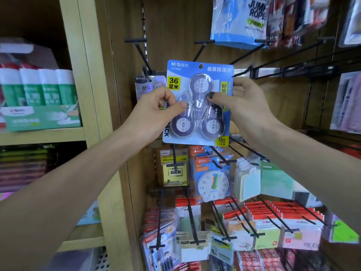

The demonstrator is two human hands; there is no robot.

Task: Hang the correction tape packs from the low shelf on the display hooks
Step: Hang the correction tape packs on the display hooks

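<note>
A blue correction tape pack (199, 75) with three round tapes under a clear blister is held upright in front of the wooden display wall. My left hand (156, 108) pinches its left edge with thumb on the blister. My right hand (244, 102) grips its right edge, thumb on the front. The hang hole at the pack's top middle is free. A black display hook (201, 48) sticks out just above the pack. Another hook (143, 55) at the upper left carries a similar pack (144, 83), partly hidden behind the held one.
More black hooks (293, 53) run to the right, some bare. Below hang sticky notes (174, 172), a toy clock pack (212, 182) and red-topped packs (273, 214). A wooden shelf post (93, 94) with glue sticks (39, 87) stands left. Jump rope bags (238, 20) hang above.
</note>
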